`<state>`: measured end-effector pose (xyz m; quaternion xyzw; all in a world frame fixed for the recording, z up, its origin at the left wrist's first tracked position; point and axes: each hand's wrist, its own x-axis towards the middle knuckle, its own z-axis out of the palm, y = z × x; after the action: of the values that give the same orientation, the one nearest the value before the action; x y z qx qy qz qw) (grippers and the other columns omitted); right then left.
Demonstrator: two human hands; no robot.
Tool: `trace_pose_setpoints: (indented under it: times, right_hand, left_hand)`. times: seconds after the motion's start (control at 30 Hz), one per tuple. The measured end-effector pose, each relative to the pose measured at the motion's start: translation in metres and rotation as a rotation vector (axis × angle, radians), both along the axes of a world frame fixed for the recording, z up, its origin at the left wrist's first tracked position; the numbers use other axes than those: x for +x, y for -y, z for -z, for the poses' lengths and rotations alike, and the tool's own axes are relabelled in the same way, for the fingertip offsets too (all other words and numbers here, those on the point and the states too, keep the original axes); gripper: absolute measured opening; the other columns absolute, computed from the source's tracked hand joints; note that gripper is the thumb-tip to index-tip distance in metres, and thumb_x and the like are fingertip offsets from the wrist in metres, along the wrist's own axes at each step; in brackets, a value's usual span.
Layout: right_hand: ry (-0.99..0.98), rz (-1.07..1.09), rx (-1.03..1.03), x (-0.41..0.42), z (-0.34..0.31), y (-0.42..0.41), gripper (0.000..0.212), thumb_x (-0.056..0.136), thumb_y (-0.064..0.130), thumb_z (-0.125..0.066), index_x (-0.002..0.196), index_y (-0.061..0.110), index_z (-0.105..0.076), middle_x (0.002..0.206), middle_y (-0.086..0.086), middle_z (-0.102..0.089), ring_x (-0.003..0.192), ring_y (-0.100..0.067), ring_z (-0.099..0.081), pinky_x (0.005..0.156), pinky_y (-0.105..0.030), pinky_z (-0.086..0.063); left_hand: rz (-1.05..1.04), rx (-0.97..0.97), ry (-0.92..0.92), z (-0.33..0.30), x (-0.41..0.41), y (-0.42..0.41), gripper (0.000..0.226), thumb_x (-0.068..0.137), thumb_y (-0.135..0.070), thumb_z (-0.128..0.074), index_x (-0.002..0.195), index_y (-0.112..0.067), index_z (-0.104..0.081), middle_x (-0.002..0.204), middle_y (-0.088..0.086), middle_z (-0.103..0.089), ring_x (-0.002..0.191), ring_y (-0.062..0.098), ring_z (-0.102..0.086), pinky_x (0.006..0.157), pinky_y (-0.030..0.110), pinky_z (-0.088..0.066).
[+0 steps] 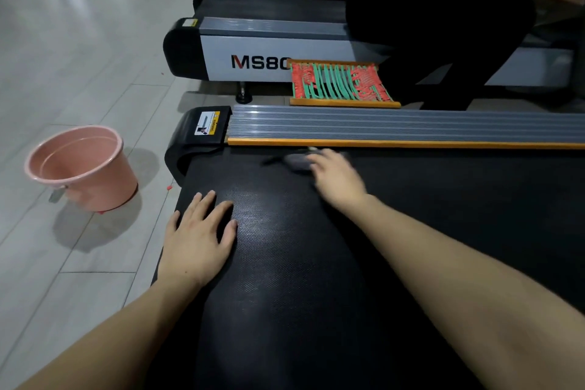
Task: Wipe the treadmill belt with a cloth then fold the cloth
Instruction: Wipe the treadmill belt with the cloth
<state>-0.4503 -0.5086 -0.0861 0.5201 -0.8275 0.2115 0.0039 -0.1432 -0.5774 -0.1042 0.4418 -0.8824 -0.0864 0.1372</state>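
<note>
Left hand (202,237) flat, fingers spread, on belt (285,263) near its rear end. Right hand (335,177) blurred, pressing grey cloth (297,161) farther up the belt.

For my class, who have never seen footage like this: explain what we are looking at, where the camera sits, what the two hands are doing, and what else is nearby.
There is one picture, taken by a camera worn on a person's head, looking forward and down. No robot is involved, only bare hands. The black textured surface is a treadmill belt, seen from its rear end. The left hand lies flat and open on the belt, holding nothing. The right hand is blurred and presses a dark cloth near the orange strip beside the belt, so it seems to be wiping. On the floor to the left stands a pink bucket. Beyond are more treadmills, a red and green woven stool, and another person in dark clothes.
</note>
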Motion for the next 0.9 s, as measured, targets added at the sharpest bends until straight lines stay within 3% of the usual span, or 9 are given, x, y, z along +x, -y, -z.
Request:
trace_pose_setpoints:
  times: [0.13,0.2,0.3,0.47,0.57,0.63,0.73,0.9]
  right_hand:
    - [-0.008,0.367,-0.013,-0.068,0.003,-0.073,0.034,0.102,0.025,-0.045,0.131,0.019,-0.061,0.136,-0.008,-0.053,0.122,-0.034,-0.049,0.103,-0.043,-0.039]
    - [-0.041,0.442,-0.004,-0.057,0.007,-0.067,0.034,0.100,0.028,-0.046,0.130,0.021,-0.061,0.133,-0.010,-0.054,0.117,-0.035,-0.050,0.100,-0.046,-0.041]
    - [-0.021,0.515,0.044,-0.009,0.007,-0.024,0.031,0.099,0.033,-0.046,0.125,0.030,-0.062,0.131,-0.008,-0.052,0.114,-0.034,-0.050,0.095,-0.047,-0.041]
    - [0.007,0.026,0.038,0.105,0.011,0.062,0.031,0.101,0.034,-0.044,0.129,0.032,-0.059,0.138,-0.002,-0.049,0.126,-0.028,-0.043,0.110,-0.050,-0.032]
    - [0.017,-0.255,0.026,0.086,0.003,0.039,0.032,0.101,0.030,-0.048,0.130,0.027,-0.062,0.133,-0.001,-0.053,0.125,-0.026,-0.046,0.108,-0.046,-0.036]
    - [0.034,-0.273,0.007,0.050,0.000,0.004,0.031,0.101,0.026,-0.052,0.130,0.023,-0.064,0.136,-0.003,-0.054,0.128,-0.025,-0.047,0.111,-0.037,-0.034]
    - [0.042,0.093,-0.038,-0.016,-0.003,-0.059,0.032,0.102,0.023,-0.052,0.131,0.020,-0.064,0.140,-0.006,-0.054,0.131,-0.027,-0.046,0.109,-0.029,-0.028]
    - [0.013,0.581,-0.020,-0.025,0.008,-0.078,0.035,0.101,0.027,-0.046,0.133,0.024,-0.059,0.137,-0.008,-0.051,0.127,-0.033,-0.045,0.107,-0.048,-0.035]
  left_hand:
    - [-0.010,0.018,0.062,-0.001,-0.005,-0.001,0.046,0.099,-0.057,-0.027,0.140,-0.043,-0.044,0.163,-0.003,-0.030,0.155,0.017,-0.014,0.121,0.058,-0.017]
    - [-0.053,0.045,0.068,-0.001,-0.006,-0.003,0.042,0.099,-0.056,-0.034,0.139,-0.044,-0.042,0.163,0.000,-0.027,0.155,0.020,-0.012,0.118,0.065,-0.014]
    - [-0.069,0.059,0.055,-0.003,-0.006,-0.004,0.040,0.098,-0.056,-0.037,0.136,-0.044,-0.042,0.160,0.001,-0.031,0.154,0.022,-0.014,0.116,0.066,-0.021]
    - [-0.064,0.056,0.045,-0.007,-0.004,-0.005,0.038,0.099,-0.055,-0.038,0.134,-0.043,-0.042,0.160,0.000,-0.031,0.154,0.021,-0.015,0.117,0.062,-0.021]
    - [-0.053,0.054,0.050,-0.008,-0.003,-0.003,0.038,0.099,-0.055,-0.037,0.135,-0.044,-0.042,0.161,0.000,-0.031,0.154,0.021,-0.013,0.118,0.061,-0.019]
    - [-0.051,0.058,0.039,-0.007,-0.003,-0.003,0.039,0.099,-0.056,-0.036,0.136,-0.044,-0.042,0.161,0.000,-0.030,0.154,0.021,-0.012,0.118,0.061,-0.018]
    - [-0.047,0.047,0.031,-0.004,-0.005,-0.003,0.041,0.099,-0.056,-0.036,0.137,-0.043,-0.043,0.161,0.001,-0.032,0.154,0.021,-0.013,0.118,0.061,-0.019]
    - [-0.047,0.032,0.041,-0.001,-0.006,-0.001,0.042,0.098,-0.057,-0.036,0.137,-0.042,-0.042,0.160,0.003,-0.033,0.154,0.023,-0.015,0.117,0.060,-0.021]
